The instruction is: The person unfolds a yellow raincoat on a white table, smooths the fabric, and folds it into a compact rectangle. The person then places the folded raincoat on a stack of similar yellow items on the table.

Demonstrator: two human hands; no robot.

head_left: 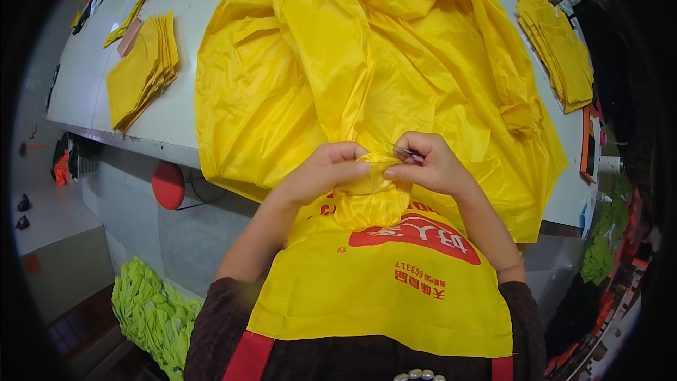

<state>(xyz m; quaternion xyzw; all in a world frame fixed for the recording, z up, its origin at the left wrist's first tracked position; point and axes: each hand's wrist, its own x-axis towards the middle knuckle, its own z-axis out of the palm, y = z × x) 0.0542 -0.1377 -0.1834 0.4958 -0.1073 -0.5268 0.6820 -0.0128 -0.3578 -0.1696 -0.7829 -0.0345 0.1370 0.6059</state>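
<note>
Across the upper frame, a white counter is largely covered by glossy yellow fabric. At the frame's centre, its gathered edge is pinched by fingers of the left hand; a small dark tool is gripped by those of the right hand.

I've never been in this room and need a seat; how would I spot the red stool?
Find the pale table with the large yellow fabric spread over it. Just below the table's near edge, left of where that fabric hangs over, is the red stool. Its flat, round top sets it apart from the crumpled lime-green cloth lower down.
</note>
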